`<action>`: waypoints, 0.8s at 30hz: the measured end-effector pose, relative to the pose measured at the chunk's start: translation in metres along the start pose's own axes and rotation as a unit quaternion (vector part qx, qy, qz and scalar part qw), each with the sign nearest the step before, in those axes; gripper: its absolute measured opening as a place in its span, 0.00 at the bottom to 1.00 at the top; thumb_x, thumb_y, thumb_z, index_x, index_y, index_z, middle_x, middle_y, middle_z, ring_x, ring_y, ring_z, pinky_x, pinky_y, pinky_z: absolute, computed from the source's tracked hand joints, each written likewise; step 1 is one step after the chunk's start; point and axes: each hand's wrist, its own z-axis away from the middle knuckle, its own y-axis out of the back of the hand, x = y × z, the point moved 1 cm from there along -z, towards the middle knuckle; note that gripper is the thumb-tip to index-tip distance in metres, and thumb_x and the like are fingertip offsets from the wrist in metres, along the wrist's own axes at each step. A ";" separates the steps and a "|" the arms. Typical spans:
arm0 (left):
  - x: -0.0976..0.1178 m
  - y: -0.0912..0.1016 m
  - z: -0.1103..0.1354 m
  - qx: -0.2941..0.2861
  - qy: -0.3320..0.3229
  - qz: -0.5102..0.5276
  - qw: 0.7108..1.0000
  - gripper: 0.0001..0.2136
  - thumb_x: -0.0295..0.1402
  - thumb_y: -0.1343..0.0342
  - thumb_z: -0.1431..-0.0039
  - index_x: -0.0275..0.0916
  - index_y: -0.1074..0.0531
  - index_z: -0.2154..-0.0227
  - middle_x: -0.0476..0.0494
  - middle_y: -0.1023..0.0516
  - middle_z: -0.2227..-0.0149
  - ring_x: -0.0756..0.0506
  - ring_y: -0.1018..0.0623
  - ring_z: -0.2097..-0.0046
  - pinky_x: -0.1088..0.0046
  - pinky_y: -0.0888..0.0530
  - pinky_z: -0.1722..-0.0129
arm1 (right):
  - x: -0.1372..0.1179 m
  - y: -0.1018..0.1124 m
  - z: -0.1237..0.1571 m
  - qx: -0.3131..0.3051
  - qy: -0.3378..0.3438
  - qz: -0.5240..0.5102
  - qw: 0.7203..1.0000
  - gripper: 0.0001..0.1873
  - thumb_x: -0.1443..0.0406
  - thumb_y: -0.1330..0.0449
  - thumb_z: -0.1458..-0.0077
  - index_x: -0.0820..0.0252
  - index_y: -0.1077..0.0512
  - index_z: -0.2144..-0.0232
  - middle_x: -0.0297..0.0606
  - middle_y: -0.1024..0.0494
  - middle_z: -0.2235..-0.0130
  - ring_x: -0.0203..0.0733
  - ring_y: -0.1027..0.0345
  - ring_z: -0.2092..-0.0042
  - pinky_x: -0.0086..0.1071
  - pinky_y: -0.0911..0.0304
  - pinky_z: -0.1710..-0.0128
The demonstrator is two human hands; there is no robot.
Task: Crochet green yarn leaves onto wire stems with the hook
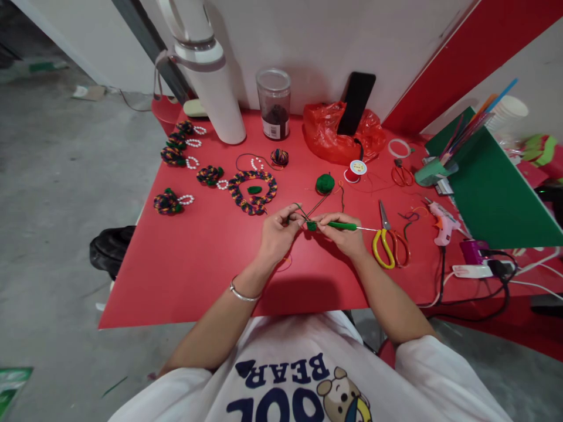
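Note:
Between my hands is a small green crochet piece (311, 225). My left hand (281, 230) pinches its edge, with green yarn (301, 208) looped over the fingers. My right hand (342, 237) is closed on a crochet hook (343, 225) with a green handle; its thin metal shaft sticks out to the right. Yarn runs from the work up to a green yarn ball (325, 183). Left of my hands lies a multicoloured crocheted ring (231, 190), with a small green crocheted leaf (254, 190) inside it. The hook's tip is too small to make out.
Scissors (384, 240) lie right of my hand, near a pink glue gun (444, 223) and a power strip (472, 271) with cables. Crocheted pieces with beads (167, 202) sit at left. A white bottle (215, 88), a jar (273, 105) and a phone (356, 104) stand at the back.

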 end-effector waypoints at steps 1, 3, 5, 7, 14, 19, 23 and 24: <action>-0.001 0.000 0.000 0.003 -0.004 -0.004 1.000 0.19 0.29 0.34 0.56 0.34 0.20 0.57 0.50 0.24 0.73 0.52 0.28 0.73 0.75 0.30 0.72 | -0.001 0.000 0.000 -0.001 0.011 0.013 1.000 0.07 0.58 0.30 0.45 0.53 0.21 0.69 0.38 0.13 0.59 0.44 0.17 0.57 0.39 0.23 0.53; -0.002 0.000 -0.001 0.011 -0.014 -0.008 1.000 0.18 0.29 0.35 0.56 0.34 0.20 0.58 0.51 0.24 0.73 0.52 0.28 0.73 0.75 0.30 0.71 | -0.002 -0.001 0.002 -0.001 0.032 0.036 0.999 0.05 0.59 0.32 0.43 0.53 0.21 0.68 0.38 0.13 0.58 0.43 0.18 0.57 0.39 0.23 0.52; -0.002 -0.001 -0.001 0.018 -0.019 -0.006 1.000 0.18 0.29 0.35 0.56 0.35 0.21 0.58 0.51 0.24 0.74 0.52 0.28 0.73 0.75 0.30 0.71 | -0.005 -0.003 0.002 0.001 0.053 0.059 0.997 0.05 0.60 0.33 0.42 0.53 0.20 0.68 0.39 0.13 0.58 0.43 0.18 0.57 0.39 0.23 0.52; -0.002 -0.002 0.000 0.026 -0.020 -0.002 0.999 0.18 0.29 0.34 0.55 0.35 0.21 0.57 0.51 0.24 0.73 0.52 0.28 0.73 0.75 0.30 0.72 | -0.008 -0.006 0.003 0.005 0.071 0.085 0.994 0.05 0.61 0.34 0.41 0.52 0.20 0.69 0.39 0.13 0.59 0.43 0.18 0.58 0.39 0.23 0.53; -0.002 -0.006 0.004 0.039 -0.016 -0.007 0.999 0.21 0.31 0.35 0.53 0.34 0.23 0.53 0.53 0.25 0.74 0.54 0.31 0.77 0.78 0.34 0.80 | -0.012 -0.014 0.004 0.022 0.111 0.144 0.983 0.06 0.65 0.35 0.43 0.51 0.20 0.70 0.37 0.13 0.60 0.42 0.18 0.61 0.38 0.22 0.55; -0.003 -0.008 0.007 0.053 -0.036 -0.035 0.997 0.22 0.30 0.38 0.50 0.35 0.23 0.50 0.53 0.25 0.73 0.54 0.31 0.77 0.79 0.33 0.80 | -0.011 -0.018 0.007 0.040 0.129 0.172 0.976 0.07 0.67 0.36 0.43 0.50 0.19 0.70 0.36 0.13 0.60 0.42 0.18 0.60 0.37 0.22 0.56; -0.004 -0.010 0.009 0.061 -0.035 -0.037 0.997 0.23 0.30 0.39 0.48 0.35 0.24 0.47 0.53 0.26 0.72 0.54 0.31 0.76 0.80 0.31 0.79 | -0.009 -0.020 0.009 0.039 0.162 0.195 0.967 0.09 0.69 0.38 0.43 0.49 0.19 0.68 0.35 0.13 0.58 0.42 0.18 0.59 0.38 0.23 0.54; -0.004 -0.010 0.009 0.064 -0.034 -0.038 0.997 0.23 0.30 0.39 0.48 0.35 0.24 0.47 0.53 0.25 0.72 0.54 0.30 0.76 0.80 0.30 0.78 | -0.008 -0.021 0.009 0.040 0.173 0.197 0.964 0.10 0.70 0.38 0.43 0.49 0.19 0.68 0.35 0.13 0.58 0.42 0.18 0.59 0.38 0.23 0.54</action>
